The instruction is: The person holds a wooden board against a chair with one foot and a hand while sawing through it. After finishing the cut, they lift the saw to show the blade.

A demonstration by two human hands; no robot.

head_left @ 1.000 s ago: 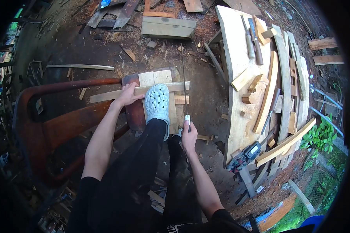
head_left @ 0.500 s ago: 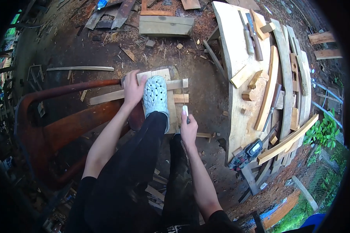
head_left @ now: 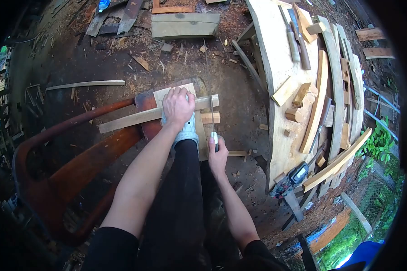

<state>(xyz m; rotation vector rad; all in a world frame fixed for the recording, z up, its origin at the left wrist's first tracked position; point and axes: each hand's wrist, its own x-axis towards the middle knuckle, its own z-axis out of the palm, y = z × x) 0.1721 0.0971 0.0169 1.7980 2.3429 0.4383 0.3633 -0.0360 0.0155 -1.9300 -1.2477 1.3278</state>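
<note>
A person's foot in one pale, holed clog (head_left: 186,135) presses down on one long wooden strip (head_left: 131,121), probably so that it will not slide; the strip passes crosswise beneath the clog, sticking out to both sides. Under the clog, flat pale boards (head_left: 185,86) rest on one reddish-brown wooden chair (head_left: 25,156), which seems to act as a low support and reaches off to the clog's left. The left hand (head_left: 178,107) lies over the clog's toe, fingers bent down, perhaps adding weight; I cannot tell whether its grip is closed on anything. To the clog's right, the right hand (head_left: 218,159) has its grip wrapped firmly around the handle of one saw (head_left: 214,135), whose thin blade, seen edge-on, points away from the body and crosses the strip near its right end. That overhang apparently leaves the blade room beside the boards. One shorter wooden piece (head_left: 210,118) also juts out right of the clog, just nearer the body than the strip. Well to the clog's right, one tabletop (head_left: 276,147) carries three handled tools (head_left: 304,56), two notched blocks (head_left: 305,93) and one small cube (head_left: 290,133), among other lumber.
</note>
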